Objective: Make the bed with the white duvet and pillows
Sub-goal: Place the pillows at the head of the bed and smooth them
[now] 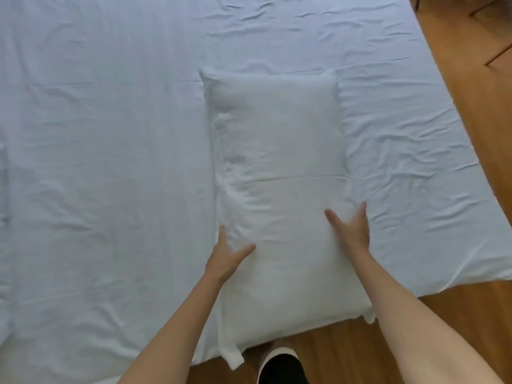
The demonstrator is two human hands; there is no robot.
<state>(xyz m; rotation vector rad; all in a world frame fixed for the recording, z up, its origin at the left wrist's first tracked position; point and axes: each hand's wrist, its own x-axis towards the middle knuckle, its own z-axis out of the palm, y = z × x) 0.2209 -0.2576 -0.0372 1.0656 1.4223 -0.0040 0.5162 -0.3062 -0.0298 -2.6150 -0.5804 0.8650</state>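
Observation:
A white pillow (pixel 279 167) lies lengthwise on the white duvet (pixel 105 162), its near end hanging past the bed's front edge. My left hand (pixel 225 257) rests against the pillow's left side, fingers spread, thumb on top. On the pillow's right side, my right hand (pixel 352 228) lies the same way, fingers apart. Neither hand closes around the fabric. The duvet covers the whole bed and is wrinkled, most of all on the right.
Wooden floor (pixel 471 79) runs along the bed's right side and in front of it. A slipper with a dark opening (pixel 279 367) shows on the floor below the pillow's near end. Dark furniture legs (pixel 496 12) stand at the top right corner.

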